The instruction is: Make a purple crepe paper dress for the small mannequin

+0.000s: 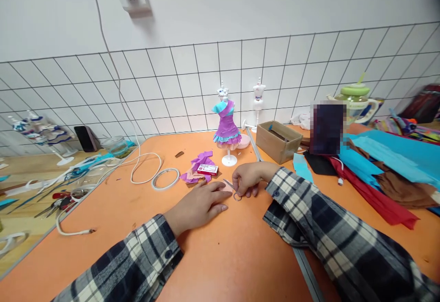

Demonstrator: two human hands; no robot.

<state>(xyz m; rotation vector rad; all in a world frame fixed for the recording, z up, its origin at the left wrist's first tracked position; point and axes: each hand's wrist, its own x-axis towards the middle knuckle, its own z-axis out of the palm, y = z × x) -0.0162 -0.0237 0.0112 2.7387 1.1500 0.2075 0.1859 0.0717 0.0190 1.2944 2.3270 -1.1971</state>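
My left hand (201, 203) lies flat on the orange table (220, 256), fingers stretched out over a small pink piece. My right hand (246, 178) is closed on small scissors (232, 189), whose ring handle shows beneath the fingers. Just beyond my hands are purple fabric scraps (201, 164) with a small red and white box (207, 169) on top. Behind them stands a small mannequin in a purple and blue dress (226, 130) on a white stand.
A roll of tape (166, 178) and a white cable (146, 167) lie to the left. A cardboard box (278, 141) sits behind my right hand, with a bare white mannequin (258, 98) near the wall. Blue, red and brown fabric (381, 169) covers the right side.
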